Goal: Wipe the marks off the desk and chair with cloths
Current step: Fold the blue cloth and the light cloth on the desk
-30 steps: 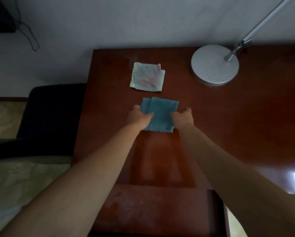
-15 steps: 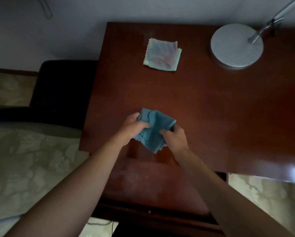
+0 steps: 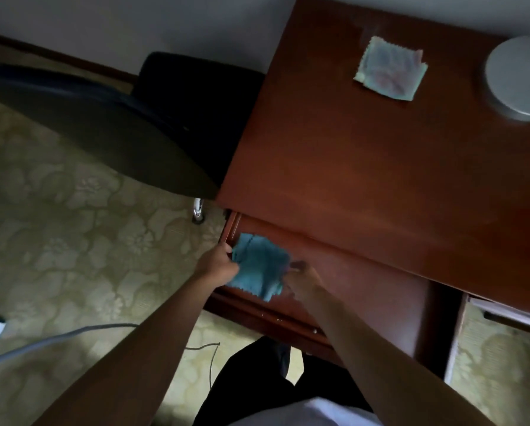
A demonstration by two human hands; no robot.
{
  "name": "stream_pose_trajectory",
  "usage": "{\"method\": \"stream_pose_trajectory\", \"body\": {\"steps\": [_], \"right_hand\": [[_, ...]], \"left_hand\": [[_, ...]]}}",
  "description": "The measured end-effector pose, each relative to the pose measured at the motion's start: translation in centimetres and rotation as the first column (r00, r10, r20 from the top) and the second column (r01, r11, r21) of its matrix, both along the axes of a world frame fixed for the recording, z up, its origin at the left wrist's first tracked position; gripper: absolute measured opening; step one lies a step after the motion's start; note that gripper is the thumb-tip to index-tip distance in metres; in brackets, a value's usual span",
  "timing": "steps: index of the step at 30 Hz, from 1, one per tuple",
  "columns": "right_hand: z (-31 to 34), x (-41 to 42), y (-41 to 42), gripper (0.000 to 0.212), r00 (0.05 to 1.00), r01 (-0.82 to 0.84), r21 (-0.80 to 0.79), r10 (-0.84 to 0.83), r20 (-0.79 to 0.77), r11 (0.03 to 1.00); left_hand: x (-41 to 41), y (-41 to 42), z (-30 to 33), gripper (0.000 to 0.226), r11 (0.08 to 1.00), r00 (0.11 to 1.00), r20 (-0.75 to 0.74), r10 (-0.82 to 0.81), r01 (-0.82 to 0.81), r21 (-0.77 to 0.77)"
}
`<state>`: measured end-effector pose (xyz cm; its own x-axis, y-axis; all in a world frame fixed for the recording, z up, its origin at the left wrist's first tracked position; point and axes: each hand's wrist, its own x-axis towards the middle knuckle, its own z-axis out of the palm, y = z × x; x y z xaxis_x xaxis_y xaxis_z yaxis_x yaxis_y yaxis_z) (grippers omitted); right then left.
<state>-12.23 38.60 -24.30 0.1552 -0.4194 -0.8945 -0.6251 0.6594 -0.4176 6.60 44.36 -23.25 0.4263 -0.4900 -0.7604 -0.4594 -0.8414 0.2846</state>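
Both hands on blue cloth (image 3: pixel 259 267): left hand (image 3: pixel 217 265) grips its left edge, right hand (image 3: pixel 302 279) pinches right side, likely to refold before wiping. Cloth held over pull-out shelf (image 3: pixel 365 287) below desk (image 3: pixel 365 167) top. Pale cloth (image 3: pixel 391 72) lies spare at far edge near lamp base (image 3: pixel 517 78). Chair (image 3: pixel 177 118) left, beside desk, probably next.

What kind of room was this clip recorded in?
Probably a hotel room or bedroom study corner. A polished wooden desk stands against a plain wall, a dark wheeled chair sits beside it, and patterned carpet covers the floor. A round metal lamp base stands on the desk.
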Motion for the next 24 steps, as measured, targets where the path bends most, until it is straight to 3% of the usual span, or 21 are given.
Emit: {"method": "stream_pose_trajectory", "body": {"steps": [2, 5, 8, 10, 13, 19, 24], "right_hand": [[-0.4, -0.7, -0.8, 0.03, 0.983, -0.145, -0.012, 0.142, -0.119, 0.989], [1.5, -1.1, -3.2, 0.03, 0.983, -0.157, -0.132, 0.142, -0.118, 0.979], [4.0, -1.1, -7.3, 0.023, 0.997, 0.075, -0.228, -0.072, 0.02, 0.971], [5.4, -1.6, -11.2, 0.02, 0.967, 0.249, -0.247, -0.228, 0.111, 0.937], [7.1, -2.7, -17.9, 0.015, 0.925, 0.38, -0.357, -0.341, 0.17, 0.853], [7.7, -5.1, -30.4, 0.031, 0.871, 0.491, -0.409, -0.445, 0.209, 0.77], [6.3, -6.5, -37.7, 0.043, 0.761, 0.644, -0.222, -0.586, 0.278, 0.732]], "left_hand": [[-0.6, -0.5, 0.5, 0.035, 0.99, 0.986, 0.095, -0.138, 0.135, 0.042], [-2.0, -3.9, 2.9, 0.024, 0.961, 0.951, 0.24, -0.195, 0.235, -0.149], [-3.5, -9.5, 5.7, 0.021, 0.881, 0.921, 0.336, -0.2, 0.318, -0.349], [-4.8, -14.1, 7.2, 0.021, 0.843, 0.925, 0.325, -0.199, 0.33, -0.425], [-6.9, -21.3, 7.9, 0.02, 0.813, 0.954, 0.242, -0.178, 0.282, -0.51], [-10.7, -34.7, 5.5, 0.035, 0.836, 0.988, 0.149, -0.04, 0.115, -0.537], [-11.0, -43.2, 3.8, 0.048, 0.83, 0.969, 0.161, 0.189, -0.07, -0.554]]}}
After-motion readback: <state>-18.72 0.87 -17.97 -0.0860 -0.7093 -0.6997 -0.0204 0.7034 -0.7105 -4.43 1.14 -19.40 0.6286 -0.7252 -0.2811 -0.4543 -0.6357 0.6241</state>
